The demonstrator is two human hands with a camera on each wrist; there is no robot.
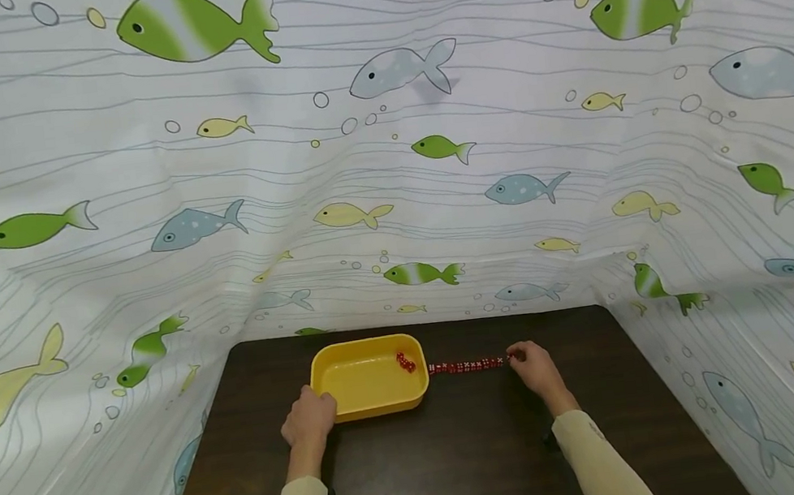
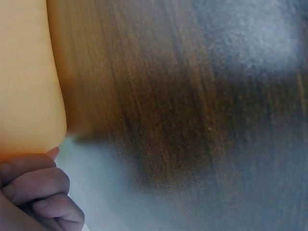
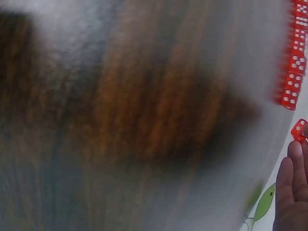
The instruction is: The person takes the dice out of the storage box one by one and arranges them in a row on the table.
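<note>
A yellow tray (image 1: 379, 410) sits on the dark table, with a few red dice (image 1: 406, 361) in its right part. My left hand (image 1: 309, 417) grips the tray's near-left corner; its fingers curl at the edge in the left wrist view. From the tray's right side, a row of red dice with white pips (image 1: 465, 366) runs to the right. At the far end of that row is my right hand (image 1: 538, 372). It pinches a single red die (image 3: 299, 129), a small gap away from the last die of the row in the right wrist view.
The dark wooden table (image 1: 459, 469) has its back edge just behind the tray. A white sheet printed with fish (image 1: 386, 151) hangs behind the table and along both sides.
</note>
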